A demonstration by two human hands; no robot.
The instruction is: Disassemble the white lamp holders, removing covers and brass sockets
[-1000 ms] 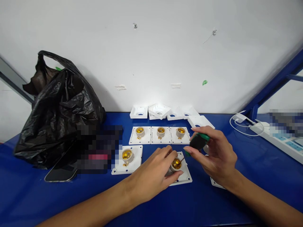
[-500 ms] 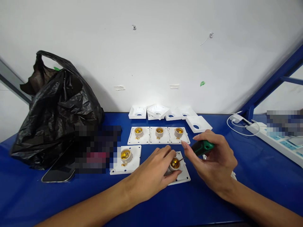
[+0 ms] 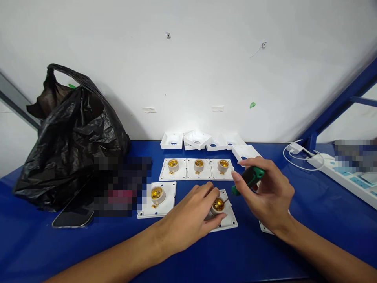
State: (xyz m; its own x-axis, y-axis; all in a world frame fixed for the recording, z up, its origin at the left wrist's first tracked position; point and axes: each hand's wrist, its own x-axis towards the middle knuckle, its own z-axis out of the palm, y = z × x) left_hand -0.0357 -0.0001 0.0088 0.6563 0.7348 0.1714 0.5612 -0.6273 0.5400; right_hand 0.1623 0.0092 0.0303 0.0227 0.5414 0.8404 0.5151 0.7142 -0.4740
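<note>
My left hand (image 3: 193,212) is closed around the round side of a lamp socket (image 3: 218,204), whose brass-coloured inside faces up. The socket sits on a square white base plate (image 3: 231,220) on the table. In my right hand (image 3: 269,192) is a screwdriver (image 3: 252,177) with a green and black handle, tilted down to the left. Its thin shaft reaches into the socket; the tip is hard to make out. Partly hidden under my right wrist lies another white plate (image 3: 266,229). To the left stands a similar plate with a socket (image 3: 158,195).
Three plates with sockets (image 3: 198,165) form a row behind my hands. White square covers with round holes (image 3: 172,140) lie along the wall. At left are a black plastic bag (image 3: 76,137) and a phone (image 3: 73,214); at right, a white power strip (image 3: 350,177) with a cable.
My right hand has turned the screwdriver handle, and its fingers have shifted along it. More of the plate under my right wrist shows. My left hand keeps its hold on the socket.
</note>
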